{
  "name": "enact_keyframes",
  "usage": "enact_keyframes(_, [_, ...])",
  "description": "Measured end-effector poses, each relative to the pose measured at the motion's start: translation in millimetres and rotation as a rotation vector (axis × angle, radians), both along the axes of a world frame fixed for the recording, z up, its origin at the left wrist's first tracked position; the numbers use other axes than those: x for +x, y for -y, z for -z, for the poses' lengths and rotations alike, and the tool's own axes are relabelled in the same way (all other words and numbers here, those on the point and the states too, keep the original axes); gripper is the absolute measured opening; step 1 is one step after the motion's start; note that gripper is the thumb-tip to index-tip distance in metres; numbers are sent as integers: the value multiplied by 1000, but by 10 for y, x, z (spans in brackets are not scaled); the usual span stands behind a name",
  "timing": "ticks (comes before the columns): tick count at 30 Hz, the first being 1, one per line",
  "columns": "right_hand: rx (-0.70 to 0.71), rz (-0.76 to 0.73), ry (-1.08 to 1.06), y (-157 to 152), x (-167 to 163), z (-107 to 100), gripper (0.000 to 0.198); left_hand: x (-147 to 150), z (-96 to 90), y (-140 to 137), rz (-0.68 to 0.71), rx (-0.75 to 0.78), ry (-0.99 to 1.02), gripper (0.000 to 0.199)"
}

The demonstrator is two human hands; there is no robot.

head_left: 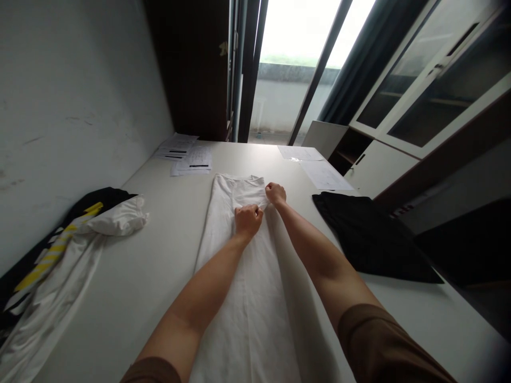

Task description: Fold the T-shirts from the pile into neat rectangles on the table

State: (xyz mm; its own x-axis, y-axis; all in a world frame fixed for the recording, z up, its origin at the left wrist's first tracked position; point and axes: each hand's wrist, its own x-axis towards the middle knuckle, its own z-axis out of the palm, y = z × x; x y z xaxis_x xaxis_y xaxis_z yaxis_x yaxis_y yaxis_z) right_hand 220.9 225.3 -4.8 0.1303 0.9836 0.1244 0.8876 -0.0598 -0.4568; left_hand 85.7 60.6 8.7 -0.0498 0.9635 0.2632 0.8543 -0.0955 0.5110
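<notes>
A pair of white trousers (247,298) lies lengthwise on the table, its waistband end away from me and its legs running down toward my body. My left hand (248,220) is closed, gripping the fabric near the upper middle. Slightly farther off, my right hand (275,193) pinches the trousers' right edge close to the waistband. Small creases stretch in the cloth between the two hands. Along the right side the fabric is lifted and falls in shadow below my right forearm.
Folded black garment (359,234) lies on the white table (159,266) at right. Heaped white, black and yellow clothes (80,229) lie by the left wall. Paper sheets (195,158) sit at the far left, more papers (323,173) at the far right. A cabinet (395,165) stands beyond.
</notes>
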Motion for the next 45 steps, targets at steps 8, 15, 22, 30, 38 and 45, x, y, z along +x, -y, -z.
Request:
enact_keyframes(8, [27, 37, -184, -184, -218, -88, 27, -163, -12, -72, -216, 40, 86, 16])
enact_keyframes(15, [27, -108, -314, -93, -457, 29, 34, -324, 101, -180, -369, 64, 73, 7])
enact_keyframes(22, [126, -388, 13, 162, -518, 193, 41, -387, 148, -200, -360, 74, 47, 15])
enact_keyframes(30, [96, -504, 267, 363, -412, 344, 55, -465, 231, -234, -53, 49, -77, 37])
enact_keyframes(38, [-53, -474, 338, 404, -109, 318, 64, -359, 341, -189, 148, -148, -231, 61])
enact_keyframes(45, [-44, -531, 359, 819, 168, 256, 63, -350, 390, -193, 126, -160, -184, 61])
